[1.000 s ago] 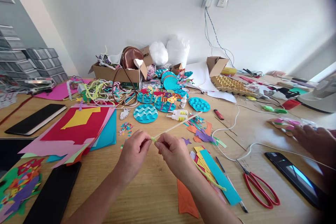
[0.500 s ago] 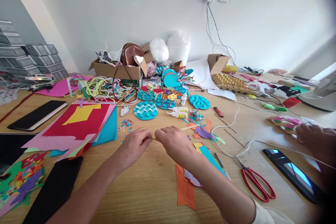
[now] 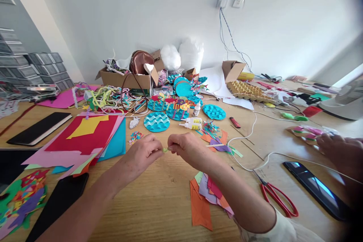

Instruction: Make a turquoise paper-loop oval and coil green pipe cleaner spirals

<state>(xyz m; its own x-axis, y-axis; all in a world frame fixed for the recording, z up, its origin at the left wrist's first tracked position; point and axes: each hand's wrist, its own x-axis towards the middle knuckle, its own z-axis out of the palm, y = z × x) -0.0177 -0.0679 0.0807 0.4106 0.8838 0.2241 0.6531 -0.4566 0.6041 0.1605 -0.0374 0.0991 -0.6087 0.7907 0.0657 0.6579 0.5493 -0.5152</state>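
Note:
Above the wooden table [image 3: 159, 204], my left hand [image 3: 143, 155] and my right hand [image 3: 185, 149] meet fingertip to fingertip, both pinching a small green piece [image 3: 165, 150] on the end of a thin pale stick [image 3: 214, 145] that pokes out to the right past my right hand. Under my right forearm lies a pile of coloured paper scraps [image 3: 208, 193] with an orange sheet. Two small glue bottles [image 3: 190, 123] lie just beyond my hands, next to a teal wavy paper disc [image 3: 157, 121].
Stacked coloured paper sheets [image 3: 85, 136] lie at left, a black phone [image 3: 58, 204] at front left. Red scissors [image 3: 279, 198] and another phone [image 3: 317, 189] lie at right, crossed by a white cable. Another person's hand [image 3: 338, 151] rests at far right. Cardboard boxes stand behind.
My hands have stayed together on the green piece while the stick swung from pointing up-right to lying low behind my right hand. The scrap pile under my right forearm now shows purple and red pieces.

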